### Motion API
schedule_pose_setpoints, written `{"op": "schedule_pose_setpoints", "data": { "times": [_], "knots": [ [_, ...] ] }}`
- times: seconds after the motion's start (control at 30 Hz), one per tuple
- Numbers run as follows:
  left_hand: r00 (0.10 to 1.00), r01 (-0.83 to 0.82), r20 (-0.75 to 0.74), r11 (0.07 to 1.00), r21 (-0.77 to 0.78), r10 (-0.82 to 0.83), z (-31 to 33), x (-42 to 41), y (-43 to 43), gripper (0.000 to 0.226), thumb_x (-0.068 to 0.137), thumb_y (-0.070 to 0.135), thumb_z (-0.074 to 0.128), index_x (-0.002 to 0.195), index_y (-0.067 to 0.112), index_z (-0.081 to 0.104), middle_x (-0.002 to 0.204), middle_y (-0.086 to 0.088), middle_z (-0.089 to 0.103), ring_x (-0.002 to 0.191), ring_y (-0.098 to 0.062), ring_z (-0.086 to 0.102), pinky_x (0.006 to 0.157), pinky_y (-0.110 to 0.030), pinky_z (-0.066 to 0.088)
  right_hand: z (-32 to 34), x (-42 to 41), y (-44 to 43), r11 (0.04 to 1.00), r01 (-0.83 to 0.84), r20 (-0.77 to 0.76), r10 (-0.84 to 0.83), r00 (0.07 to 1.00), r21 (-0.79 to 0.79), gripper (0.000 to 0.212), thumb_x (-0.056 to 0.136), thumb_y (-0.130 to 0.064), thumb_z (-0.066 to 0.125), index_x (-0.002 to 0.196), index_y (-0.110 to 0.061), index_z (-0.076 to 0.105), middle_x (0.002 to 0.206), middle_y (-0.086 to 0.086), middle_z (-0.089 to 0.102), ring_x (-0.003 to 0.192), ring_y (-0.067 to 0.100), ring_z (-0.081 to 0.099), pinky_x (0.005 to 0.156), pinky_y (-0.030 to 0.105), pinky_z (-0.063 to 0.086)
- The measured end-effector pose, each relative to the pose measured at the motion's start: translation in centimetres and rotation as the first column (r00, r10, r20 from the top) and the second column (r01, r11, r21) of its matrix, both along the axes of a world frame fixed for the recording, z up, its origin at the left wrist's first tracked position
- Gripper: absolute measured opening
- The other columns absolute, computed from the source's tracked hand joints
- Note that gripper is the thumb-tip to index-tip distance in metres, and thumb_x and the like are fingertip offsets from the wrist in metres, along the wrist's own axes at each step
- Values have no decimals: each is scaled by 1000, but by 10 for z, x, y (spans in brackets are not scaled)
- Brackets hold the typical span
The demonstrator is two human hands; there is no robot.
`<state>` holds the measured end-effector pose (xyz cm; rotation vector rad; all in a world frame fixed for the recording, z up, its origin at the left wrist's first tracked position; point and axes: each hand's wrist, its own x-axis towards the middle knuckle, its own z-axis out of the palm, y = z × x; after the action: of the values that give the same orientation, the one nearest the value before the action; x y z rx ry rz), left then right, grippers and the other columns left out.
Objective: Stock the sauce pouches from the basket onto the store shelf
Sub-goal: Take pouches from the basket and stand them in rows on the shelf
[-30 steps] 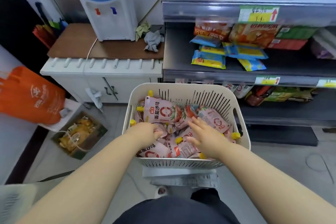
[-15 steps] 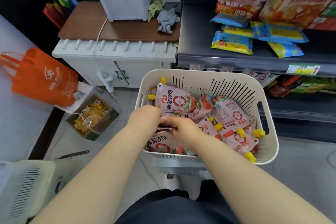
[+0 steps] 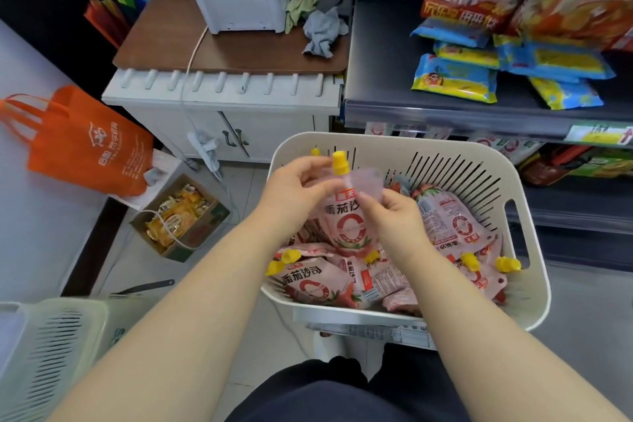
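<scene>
Cream slotted basket (image 3: 534,243), nearest the viewer, contains a loose heap of pink sauce pouches (image 3: 315,281) with yellow caps. Above the heap, both hands hold the raised pouch (image 3: 347,216) upright, cap uppermost. The left hand (image 3: 291,188) curls its fingers round the upper left edge beside the cap; the right hand (image 3: 394,216) pinches the upper right edge. Beyond the basket, the grey store shelf (image 3: 380,55) carries blue-and-yellow snack packets (image 3: 455,77).

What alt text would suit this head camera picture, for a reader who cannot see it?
A left hand and a right hand hold one pink sauce pouch, yellow cap up, over a cream basket full of like pouches. A store shelf with snack packets is at right, an orange bag at left.
</scene>
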<state>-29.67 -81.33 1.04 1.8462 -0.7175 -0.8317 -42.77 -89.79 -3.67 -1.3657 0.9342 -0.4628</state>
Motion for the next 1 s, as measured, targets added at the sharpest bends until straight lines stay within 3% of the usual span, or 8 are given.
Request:
{"op": "schedule_pose_setpoints", "data": {
  "times": [0.1,0.3,0.53,0.6,0.67,0.77,0.83,1.0],
  "knots": [
    [994,10,-113,996,89,0,-18,4,0,17,82,22,71,98,25,68,95,8,71,93,-9,66,76,-17,51,2,-4,-9,987,118,61,-125,990,110,17,90,-21,60,82,-8,69,77,8,73,69,20,70,63,34,59],
    [948,-56,-312,998,29,62,-29,-15,-9,11,90,25,60,95,24,70,95,1,74,94,-18,69,83,-35,56,4,-12,-15,976,45,144,-77,987,214,15,89,-20,59,91,-9,69,86,11,75,78,24,72,63,31,58],
    [958,65,-287,987,148,-20,-40,-16,-11,34,92,46,48,102,23,70,114,0,68,110,-21,61,101,-46,44,0,-31,-16,955,134,63,-156,986,266,26,84,-26,64,95,-3,68,90,17,74,85,34,71,77,48,57],
    [978,-95,-150,955,281,142,-41,-4,-16,40,97,44,36,114,24,66,125,-2,62,113,-20,56,102,-39,41,-2,-36,-16,941,255,0,-261,965,224,23,86,-26,64,90,-4,69,89,16,74,85,35,70,77,50,57],
    [913,-332,-106,869,366,393,-39,6,-20,39,99,35,36,122,13,58,122,-10,61,105,-25,56,94,-39,45,-2,-41,-17,915,340,-18,-345,939,216,30,87,-30,64,93,-1,68,93,18,73,90,35,69,78,52,56],
    [657,-389,-510,830,400,554,-36,6,-28,26,97,13,43,120,6,53,112,-11,63,93,-23,59,89,-36,45,3,-47,-17,874,391,42,-420,907,287,17,91,-24,58,95,-11,69,92,7,75,88,23,72,77,40,58],
    [514,-375,-622,808,455,590,-33,0,-31,26,96,9,44,121,6,53,119,-12,62,107,-24,58,93,-35,40,5,-48,-16,862,400,50,-435,899,310,14,91,-22,58,93,-14,69,89,4,76,87,21,72,76,38,58],
    [519,-398,-564,766,505,642,-47,-7,-37,35,95,13,51,129,7,49,134,-12,53,125,-26,48,99,-35,38,0,-49,-14,822,452,8,-484,875,346,14,90,-24,59,92,-14,69,87,4,76,86,22,72,82,45,56]
  ]
}}
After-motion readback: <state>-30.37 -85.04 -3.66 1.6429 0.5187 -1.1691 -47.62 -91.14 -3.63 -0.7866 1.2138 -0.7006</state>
